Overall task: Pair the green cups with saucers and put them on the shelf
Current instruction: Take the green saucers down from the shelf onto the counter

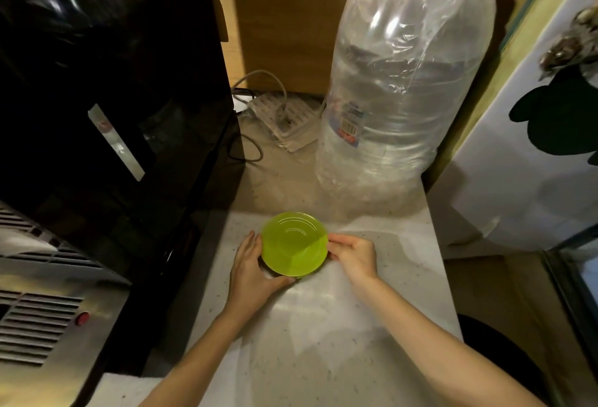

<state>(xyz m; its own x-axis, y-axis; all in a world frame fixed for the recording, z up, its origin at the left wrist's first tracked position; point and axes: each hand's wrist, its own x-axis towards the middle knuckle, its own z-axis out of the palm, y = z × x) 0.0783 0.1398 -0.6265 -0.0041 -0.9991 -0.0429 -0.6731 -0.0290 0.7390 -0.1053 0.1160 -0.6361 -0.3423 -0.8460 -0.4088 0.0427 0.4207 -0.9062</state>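
Note:
A stack of bright green saucers (293,244) sits over the middle of the pale speckled counter (323,335). My left hand (250,272) cups the stack's left and near side. My right hand (354,254) pinches its right edge with the fingertips. Motion blur smears the stack, so I cannot tell how many saucers it holds or whether it rests on the counter. No green cups and no shelf are in view.
A tall clear plastic bag of bottles (404,83) stands at the back right. A black appliance (113,99) and a steel vented unit (42,309) fill the left. A white power strip with cables (284,118) lies at the back. A white fridge door (534,164) is at the right.

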